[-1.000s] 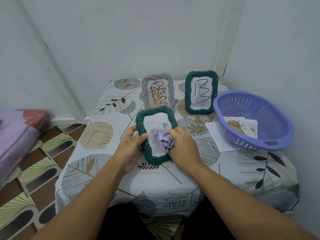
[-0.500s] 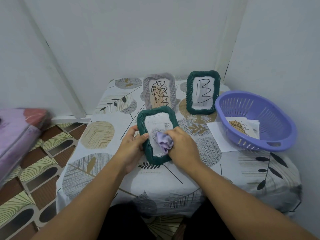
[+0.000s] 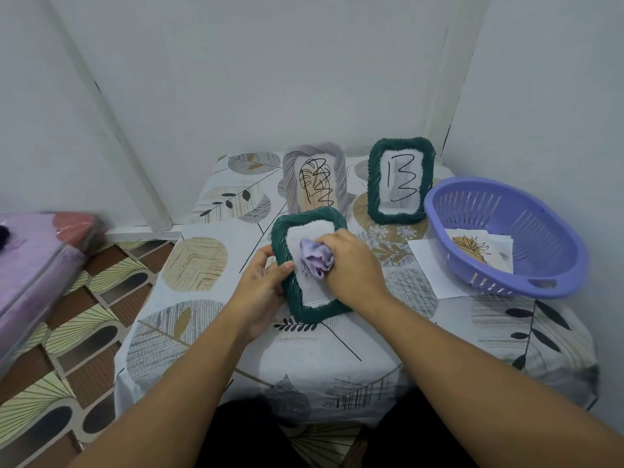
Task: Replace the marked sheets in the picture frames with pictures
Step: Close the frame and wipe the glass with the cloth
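I have the near green frame (image 3: 312, 265) lying face up at the middle of the worktop (image 3: 209, 332), a little toward the front edge. My right hand (image 3: 351, 265) clenches a crumpled lilac cloth (image 3: 315, 258) and presses it on the glass; my left hand (image 3: 261, 288) grips the frame's left border, thumb on top, to steady it. I judge the step in hand to be wiping this frame's front. What sits under the glass is too faint to tell.

Behind it stand a grey frame (image 3: 315, 179) with a scribbled-over sheet and a second green frame (image 3: 400, 180) marked "13", both near the back edge and untouched. The purple basket (image 3: 506, 231) at the right edge holds pictures (image 3: 472, 248), resting on a loose white sheet (image 3: 429, 261).

Next I would set this frame upright, put the cloth down, then open a marked frame.
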A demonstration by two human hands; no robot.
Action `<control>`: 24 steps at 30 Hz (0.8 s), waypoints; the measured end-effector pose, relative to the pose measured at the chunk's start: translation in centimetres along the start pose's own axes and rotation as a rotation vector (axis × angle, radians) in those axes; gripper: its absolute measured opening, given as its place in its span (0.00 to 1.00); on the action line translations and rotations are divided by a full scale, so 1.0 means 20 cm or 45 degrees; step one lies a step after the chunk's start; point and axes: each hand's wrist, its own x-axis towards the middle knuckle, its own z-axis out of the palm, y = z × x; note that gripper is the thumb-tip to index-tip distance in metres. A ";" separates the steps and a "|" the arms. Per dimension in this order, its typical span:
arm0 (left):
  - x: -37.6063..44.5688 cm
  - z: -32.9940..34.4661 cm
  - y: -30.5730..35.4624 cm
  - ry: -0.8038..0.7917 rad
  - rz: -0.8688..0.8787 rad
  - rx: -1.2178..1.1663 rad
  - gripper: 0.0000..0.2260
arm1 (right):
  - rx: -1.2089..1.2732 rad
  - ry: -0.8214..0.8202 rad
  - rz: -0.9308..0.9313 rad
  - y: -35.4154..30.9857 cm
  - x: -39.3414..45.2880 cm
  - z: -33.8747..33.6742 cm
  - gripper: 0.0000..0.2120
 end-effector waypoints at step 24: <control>0.04 -0.16 0.10 0.181 -0.021 0.012 0.12 | 1.150 0.124 1.136 0.28 0.07 -0.07 0.04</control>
